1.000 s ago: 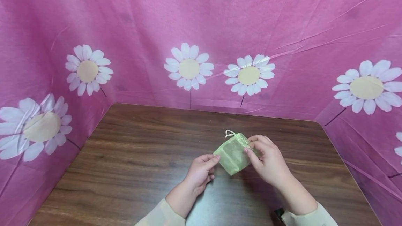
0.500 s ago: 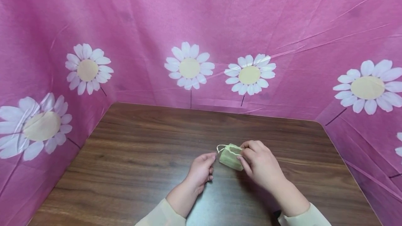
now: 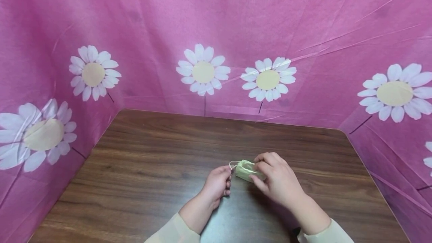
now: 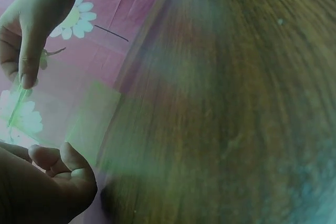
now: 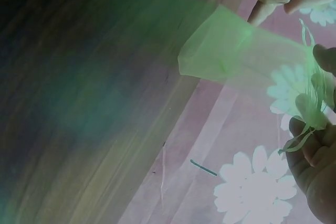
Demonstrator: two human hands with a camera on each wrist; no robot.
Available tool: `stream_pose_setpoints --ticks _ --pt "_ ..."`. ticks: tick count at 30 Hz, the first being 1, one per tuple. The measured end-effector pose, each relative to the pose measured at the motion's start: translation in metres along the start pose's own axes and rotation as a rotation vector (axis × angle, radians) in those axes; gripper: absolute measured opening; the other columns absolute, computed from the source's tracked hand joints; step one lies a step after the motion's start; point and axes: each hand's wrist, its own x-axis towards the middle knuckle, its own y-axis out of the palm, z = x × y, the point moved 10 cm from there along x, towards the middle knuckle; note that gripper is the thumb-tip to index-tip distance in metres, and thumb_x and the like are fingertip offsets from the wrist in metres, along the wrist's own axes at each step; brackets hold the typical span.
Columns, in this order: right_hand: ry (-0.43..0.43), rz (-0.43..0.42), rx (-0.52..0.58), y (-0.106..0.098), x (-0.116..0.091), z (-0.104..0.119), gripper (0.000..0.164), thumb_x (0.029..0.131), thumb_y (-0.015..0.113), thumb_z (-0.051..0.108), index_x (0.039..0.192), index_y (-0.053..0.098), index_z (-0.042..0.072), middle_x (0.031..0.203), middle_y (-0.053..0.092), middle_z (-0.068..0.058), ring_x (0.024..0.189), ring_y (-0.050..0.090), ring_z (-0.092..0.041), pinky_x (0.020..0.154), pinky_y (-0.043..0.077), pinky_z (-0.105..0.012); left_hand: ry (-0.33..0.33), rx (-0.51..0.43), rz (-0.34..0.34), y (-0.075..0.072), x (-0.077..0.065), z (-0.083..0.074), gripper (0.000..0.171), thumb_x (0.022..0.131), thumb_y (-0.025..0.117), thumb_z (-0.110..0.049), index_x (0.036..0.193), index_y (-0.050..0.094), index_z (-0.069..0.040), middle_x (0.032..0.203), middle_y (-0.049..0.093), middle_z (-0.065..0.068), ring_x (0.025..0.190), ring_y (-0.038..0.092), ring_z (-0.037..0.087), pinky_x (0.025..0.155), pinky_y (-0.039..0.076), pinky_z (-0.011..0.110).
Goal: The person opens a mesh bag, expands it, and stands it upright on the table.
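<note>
A small, sheer light-green drawstring pouch is held between both hands over the wooden table, its mouth turned up toward the head camera. My left hand is at the pouch's left, thumb and forefinger pinching the pale cord loop that sticks out there. With thumb and fingers around the mouth, my right hand grips the pouch's right side and hides part of it. In the right wrist view, thin mesh of the pouch hangs from the gathered, corded end at the right hand. Nothing solid shows through the mesh.
The dark wood-grain table spreads around both hands. Pink cloth printed with large white daisies stands along its back and sides. A small dark object shows beside the right sleeve.
The pouch has come down and turned from showing its broad side to showing its mouth. The left hand has gone from its edge to the cord loop; the right hand has moved slightly left.
</note>
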Motion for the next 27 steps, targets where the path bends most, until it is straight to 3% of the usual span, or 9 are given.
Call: stream_pose_setpoints --ticks 3,8,12,16,21,27 --pt "-0.022 -0.021 0.030 -0.003 -0.001 0.004 0.019 0.080 0.080 0.025 0.085 0.070 0.011 0.105 0.068 -0.005 0.096 0.064 -0.028 0.080 0.054 -0.050 0.004 0.013 -0.001 0.000 0.000 0.000 0.037 0.109 0.049 -0.009 0.139 0.057 0.010 0.086 0.048 -0.002 0.063 0.041 0.005 0.049 0.040 0.015" --pt "-0.060 -0.041 0.049 -0.005 -0.002 0.011 0.022 0.094 0.072 0.033 0.084 0.071 0.014 0.106 0.068 -0.005 0.095 0.064 -0.029 0.081 0.053 -0.050 0.010 0.023 -0.003 0.000 0.001 -0.001 0.038 0.107 0.049 -0.007 0.141 0.057 0.010 0.086 0.048 -0.002 0.063 0.041 0.005 0.048 0.040 0.014" --pt "-0.067 -0.028 0.007 -0.007 0.000 0.012 0.016 0.093 0.072 0.027 0.083 0.072 0.014 0.106 0.067 -0.006 0.095 0.064 -0.030 0.079 0.053 -0.052 -0.004 0.028 -0.023 -0.003 0.000 0.001 0.032 0.107 0.049 -0.007 0.133 0.057 0.010 0.085 0.047 -0.001 0.064 0.042 0.006 0.048 0.040 0.015" --pt "0.027 -0.051 0.003 -0.017 0.005 -0.001 0.007 0.086 0.077 0.015 0.082 0.073 0.010 0.104 0.070 -0.007 0.093 0.064 -0.029 0.077 0.053 -0.048 -0.023 0.044 -0.031 -0.003 -0.002 0.003 0.018 0.106 0.054 -0.010 0.117 0.058 0.004 0.081 0.048 -0.002 0.063 0.043 0.006 0.047 0.041 0.014" --pt "0.166 -0.146 0.115 -0.038 0.009 -0.019 0.014 0.082 0.083 0.001 0.081 0.072 0.011 0.102 0.072 -0.003 0.091 0.062 -0.023 0.077 0.047 -0.032 -0.024 0.077 0.040 0.004 -0.006 0.004 0.018 0.103 0.062 -0.014 0.108 0.063 0.003 0.074 0.046 -0.005 0.060 0.042 0.005 0.046 0.040 0.014" --pt "0.240 -0.163 0.220 -0.042 0.010 -0.025 0.022 0.083 0.081 -0.005 0.081 0.070 0.013 0.100 0.073 -0.003 0.090 0.061 -0.018 0.074 0.042 -0.022 -0.037 -0.040 0.130 0.014 -0.004 0.004 0.014 0.105 0.062 -0.020 0.106 0.064 -0.006 0.074 0.045 -0.007 0.063 0.041 0.005 0.055 0.041 0.019"
